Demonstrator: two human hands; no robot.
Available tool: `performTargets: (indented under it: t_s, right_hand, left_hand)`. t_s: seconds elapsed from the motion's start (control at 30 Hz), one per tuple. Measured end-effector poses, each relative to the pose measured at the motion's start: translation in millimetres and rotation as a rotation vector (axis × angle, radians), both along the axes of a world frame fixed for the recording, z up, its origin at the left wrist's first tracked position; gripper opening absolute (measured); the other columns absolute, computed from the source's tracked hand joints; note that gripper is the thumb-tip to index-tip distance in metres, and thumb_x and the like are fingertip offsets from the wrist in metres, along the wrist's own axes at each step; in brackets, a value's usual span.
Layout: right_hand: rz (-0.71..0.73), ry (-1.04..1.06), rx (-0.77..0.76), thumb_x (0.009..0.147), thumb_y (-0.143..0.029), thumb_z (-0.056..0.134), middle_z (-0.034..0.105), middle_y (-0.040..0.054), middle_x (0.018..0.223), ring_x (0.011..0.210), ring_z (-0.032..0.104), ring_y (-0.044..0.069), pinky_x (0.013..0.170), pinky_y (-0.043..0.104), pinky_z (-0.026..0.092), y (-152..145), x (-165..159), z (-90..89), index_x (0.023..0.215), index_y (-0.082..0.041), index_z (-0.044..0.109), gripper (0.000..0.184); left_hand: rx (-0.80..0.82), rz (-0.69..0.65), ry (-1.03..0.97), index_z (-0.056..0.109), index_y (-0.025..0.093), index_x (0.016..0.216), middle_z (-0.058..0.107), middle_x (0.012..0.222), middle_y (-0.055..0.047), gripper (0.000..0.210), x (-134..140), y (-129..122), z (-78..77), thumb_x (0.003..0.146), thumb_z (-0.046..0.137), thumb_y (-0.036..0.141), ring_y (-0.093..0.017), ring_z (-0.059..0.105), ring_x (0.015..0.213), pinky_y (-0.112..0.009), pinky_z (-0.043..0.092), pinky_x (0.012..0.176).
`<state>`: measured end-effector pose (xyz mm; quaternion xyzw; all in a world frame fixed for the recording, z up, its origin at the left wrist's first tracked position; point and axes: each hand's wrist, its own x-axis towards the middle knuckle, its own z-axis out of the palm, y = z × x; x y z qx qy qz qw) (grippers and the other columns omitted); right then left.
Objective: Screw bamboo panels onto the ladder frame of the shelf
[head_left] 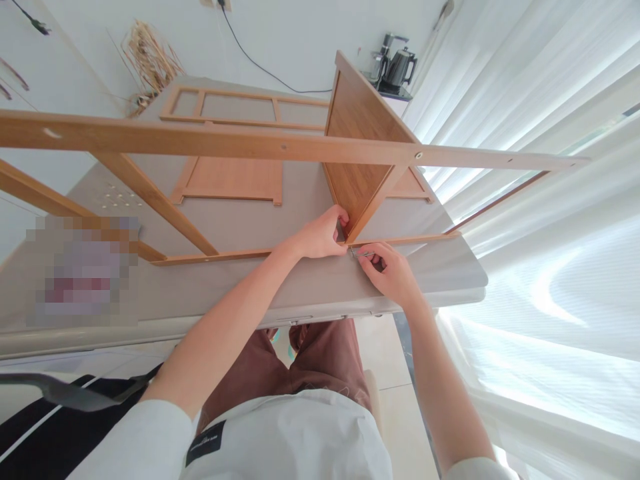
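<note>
A long wooden frame (240, 141) stands on edge along the front of the table, and a brown wooden panel (360, 133) is set upright against its inner side. My left hand (323, 233) is closed around the foot of this panel, where it meets the frame's lower rail (240, 255). Just to its right, my right hand (387, 267) pinches a thin metal hex key (367, 253), its tip at the outer face of the lower rail. My fingers partly cover the key and the joint.
Behind the frame lie a flat wooden panel (233, 179) and a ladder-like frame (240, 107). Small pale pieces (117, 197) are scattered at the left, near a blurred package (83, 277). A kettle (400, 67) stands at the back; white curtains (565, 267) hang on the right.
</note>
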<state>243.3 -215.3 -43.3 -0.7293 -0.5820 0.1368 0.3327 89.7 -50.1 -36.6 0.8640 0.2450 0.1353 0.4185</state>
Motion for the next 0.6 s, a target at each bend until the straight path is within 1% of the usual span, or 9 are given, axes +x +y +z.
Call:
performTargets:
  t_s: [0.07, 0.17, 0.27, 0.33, 0.47, 0.6]
  right_hand:
    - [-0.049, 0.052, -0.041, 0.086, -0.036, 0.062, 0.066, -0.0008, 0.085, 0.07, 0.055, 0.015, 0.071, 0.031, 0.046, 0.3, 1.2, 2.7, 0.098, -0.027, 0.066, 0.015]
    - [-0.116, 0.128, -0.069, 0.083, -0.042, 0.067, 0.062, -0.0037, 0.071, 0.063, 0.052, 0.013, 0.064, 0.029, 0.043, 0.7, 2.3, 5.4, 0.096, -0.025, 0.064, 0.021]
    - [-0.138, 0.168, -0.048, 0.081, -0.046, 0.069, 0.063, -0.0027, 0.071, 0.059, 0.05, 0.012, 0.06, 0.028, 0.041, 1.0, 1.1, 7.3, 0.093, -0.024, 0.064, 0.026]
    - [-0.146, 0.171, -0.045, 0.081, -0.047, 0.068, 0.064, -0.0021, 0.072, 0.059, 0.05, 0.012, 0.06, 0.028, 0.041, 0.8, -0.6, 7.5, 0.092, -0.024, 0.066, 0.025]
    - [-0.14, 0.155, -0.014, 0.084, -0.043, 0.065, 0.066, -0.0013, 0.074, 0.063, 0.053, 0.014, 0.063, 0.028, 0.043, -0.7, -3.7, 3.9, 0.092, -0.025, 0.067, 0.021]
    - [-0.122, 0.134, 0.02, 0.085, -0.041, 0.062, 0.066, -0.0004, 0.076, 0.068, 0.057, 0.015, 0.066, 0.029, 0.044, -2.2, -6.5, -0.7, 0.09, -0.025, 0.067, 0.018]
  left_hand:
    - [-0.001, 0.004, -0.002, 0.043, 0.024, 0.11, 0.058, 0.081, 0.003, 0.052, 0.3, 0.4, -0.4, 0.068, 0.072, 0.032, -0.014, 0.055, 0.069, -0.03, 0.042, 0.063]
    - [0.004, 0.01, -0.01, 0.043, 0.023, 0.11, 0.058, 0.083, 0.002, 0.053, 0.2, 0.4, -0.7, 0.068, 0.073, 0.031, -0.015, 0.055, 0.07, -0.03, 0.042, 0.064]
    - [0.005, 0.011, -0.004, 0.044, 0.023, 0.109, 0.058, 0.083, 0.002, 0.051, -0.1, 0.3, -0.5, 0.068, 0.074, 0.031, -0.015, 0.056, 0.071, -0.03, 0.042, 0.064]
    - [0.0, 0.005, -0.002, 0.044, 0.023, 0.109, 0.059, 0.084, 0.001, 0.053, -0.3, 0.4, 0.0, 0.068, 0.075, 0.033, -0.016, 0.056, 0.072, -0.03, 0.042, 0.064]
    - [0.007, 0.004, -0.001, 0.045, 0.023, 0.109, 0.059, 0.086, 0.0, 0.058, -0.2, -0.2, 1.3, 0.066, 0.079, 0.039, -0.017, 0.058, 0.075, -0.031, 0.043, 0.064]
    - [0.032, 0.026, 0.002, 0.046, 0.023, 0.11, 0.059, 0.086, 0.0, 0.054, 0.1, -1.7, 1.5, 0.069, 0.077, 0.04, -0.017, 0.058, 0.074, -0.031, 0.044, 0.064]
